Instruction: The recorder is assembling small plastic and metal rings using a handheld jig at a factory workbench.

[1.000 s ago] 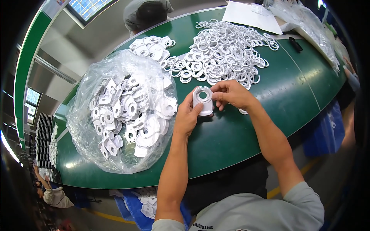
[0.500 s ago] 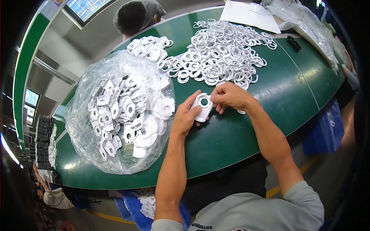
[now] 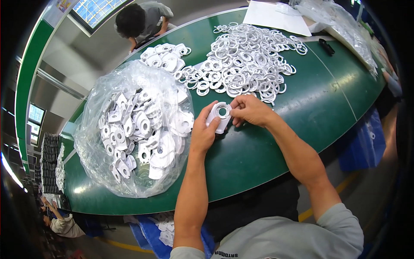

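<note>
Clear bag (image 3: 129,134) of white plates lies left on green table (image 3: 267,151). White plate (image 3: 220,115) is gripped between left hand (image 3: 203,134) and right hand (image 3: 251,110), above the table. Ring pile (image 3: 246,64) lies behind.

At frame centre we hold a white plastic plate with a round hole (image 3: 220,115) between our left hand (image 3: 203,133) and right hand (image 3: 250,110), above the green table (image 3: 267,142). Left of it sits a clear bag of plates (image 3: 133,134); a pile of white rings (image 3: 246,64) lies above.
</note>
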Motion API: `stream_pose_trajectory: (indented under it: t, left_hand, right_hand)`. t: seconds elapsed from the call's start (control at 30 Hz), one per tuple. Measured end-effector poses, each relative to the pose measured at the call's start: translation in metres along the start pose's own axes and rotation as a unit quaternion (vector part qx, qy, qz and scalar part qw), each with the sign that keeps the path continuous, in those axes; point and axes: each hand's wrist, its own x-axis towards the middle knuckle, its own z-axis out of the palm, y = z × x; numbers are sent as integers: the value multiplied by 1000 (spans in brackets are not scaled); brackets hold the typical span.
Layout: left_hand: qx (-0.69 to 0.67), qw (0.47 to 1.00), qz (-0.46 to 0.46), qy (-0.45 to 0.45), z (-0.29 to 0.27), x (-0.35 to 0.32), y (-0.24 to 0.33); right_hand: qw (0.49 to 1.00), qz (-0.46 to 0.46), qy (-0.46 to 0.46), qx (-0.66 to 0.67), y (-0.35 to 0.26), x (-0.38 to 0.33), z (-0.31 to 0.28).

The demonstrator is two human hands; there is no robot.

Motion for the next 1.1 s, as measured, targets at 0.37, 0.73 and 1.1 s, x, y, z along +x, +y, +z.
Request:
stream_pose_trajectory:
  t: [0.37, 0.73, 1.1]
  left_hand:
    - [-154, 980, -58, 109, -3, -4, -7]
    - [-6, 990, 18, 137, 11, -8, 9]
    - [295, 955, 27, -33, -50, -125, 83]
  right_hand:
    - [876, -312, 96, -355, 2, -13, 28]
    - [860, -335, 150, -356, 0, -13, 34]
    - [903, -308, 155, -255, -2, -9, 7]
